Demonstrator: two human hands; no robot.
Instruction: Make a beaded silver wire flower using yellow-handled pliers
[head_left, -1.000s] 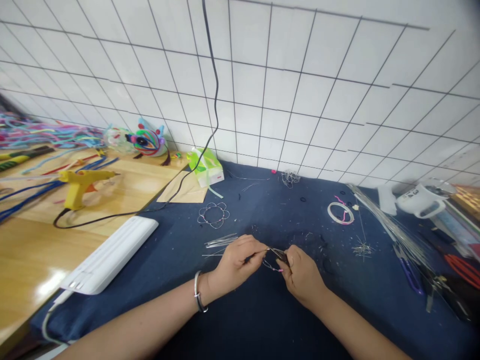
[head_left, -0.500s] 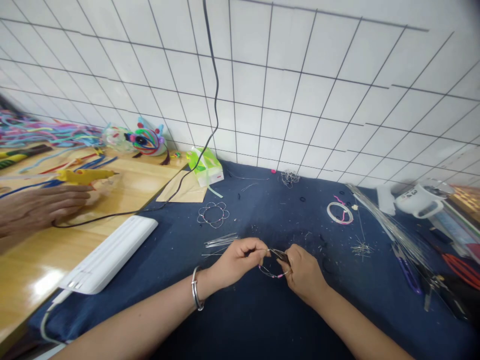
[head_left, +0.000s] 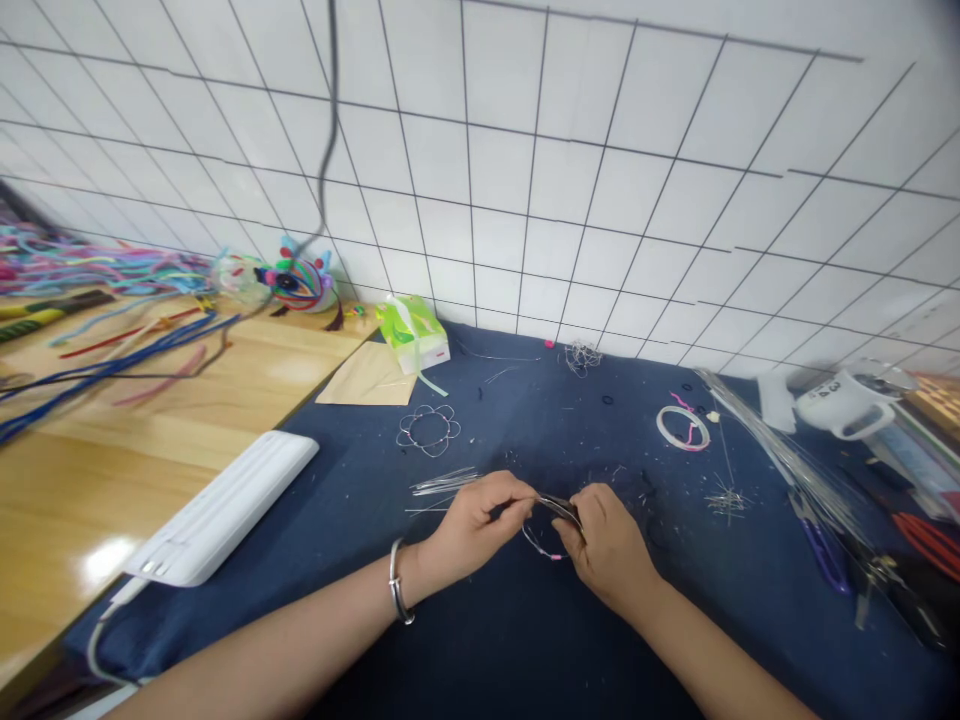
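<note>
1. From where I stand, the work looks partway done: a thin silver wire loop with pink beads hangs between the two hands, over the middle of the dark blue cloth surface, towards its near edge. Whether it touches the cloth, I can't tell.
2. Nearer the surface's left edge lies a flower-shaped silver wire ring, with petals all round. I see no such petals on the loop in hand, so I'd judge it the less complete piece.
3. Short straight silver wires lie loose just beyond the left hand.
4. That hand's thumb and forefinger are pinched together, apparently on the loop's wire.
5. The right hand is wrapped round slim metal pliers, their tip at the left fingertips; what they grip is too small to tell.
</note>
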